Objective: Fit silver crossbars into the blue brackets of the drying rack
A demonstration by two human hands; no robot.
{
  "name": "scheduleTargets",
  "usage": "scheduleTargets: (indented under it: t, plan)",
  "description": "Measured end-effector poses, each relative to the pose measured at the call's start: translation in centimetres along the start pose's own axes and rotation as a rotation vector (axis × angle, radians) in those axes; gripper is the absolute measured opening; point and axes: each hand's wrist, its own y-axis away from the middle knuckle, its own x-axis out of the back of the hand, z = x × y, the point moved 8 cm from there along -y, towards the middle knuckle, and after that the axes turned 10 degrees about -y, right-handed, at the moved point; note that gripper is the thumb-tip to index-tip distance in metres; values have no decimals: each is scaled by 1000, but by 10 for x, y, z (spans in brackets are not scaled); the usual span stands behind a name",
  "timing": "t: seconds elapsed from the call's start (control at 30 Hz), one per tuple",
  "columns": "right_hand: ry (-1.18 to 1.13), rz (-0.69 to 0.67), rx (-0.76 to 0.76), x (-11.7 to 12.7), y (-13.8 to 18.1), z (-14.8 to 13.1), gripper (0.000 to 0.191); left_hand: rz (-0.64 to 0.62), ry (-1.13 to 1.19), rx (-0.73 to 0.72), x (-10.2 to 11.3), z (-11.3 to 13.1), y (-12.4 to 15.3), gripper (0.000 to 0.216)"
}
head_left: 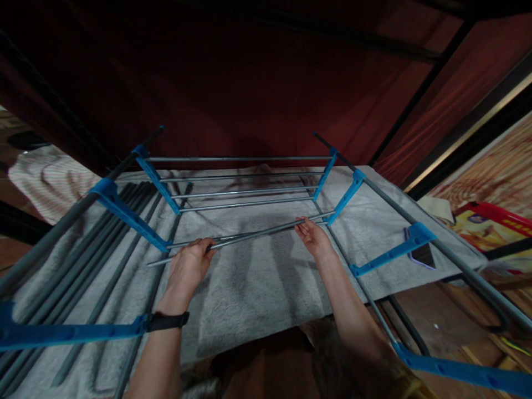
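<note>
A thin grey metal rod (249, 235) runs slightly tilted between my two hands. My left hand (190, 262), with a dark band on its wrist, is closed around the rod near its left end, which sticks out past the hand. My right hand (312, 237) pinches the rod toward its right end with the palm turned up. The rod's right tip lies at a blue plastic bracket (347, 197). Close behind, another rod partly overlaps it, near the blue bracket on the left (131, 221). Farther back, several crossbars (249, 193) span a pair of blue brackets.
Several loose grey tubes (95, 244) lie at the left on a grey towel-like cloth (249, 299). A phone (421, 254) rests at the right beside another blue bracket (390, 256). A red and yellow box (492, 233) stands beyond. Dark red fabric (249, 88) hangs behind the frame.
</note>
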Motion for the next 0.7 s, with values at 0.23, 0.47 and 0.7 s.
scheduleTargets:
  t: [0.23,0.47,0.7]
  plan:
    - [-1,-41,-23,-5,1,1,13,103,-21,-43,16,7,1,27]
    - [6,-24,-7,-6,0,2,13,141,-11,-75,26,11,3,27]
    - [6,-9,-5,-9,1,3,17,220,-63,-80,32,11,4,28]
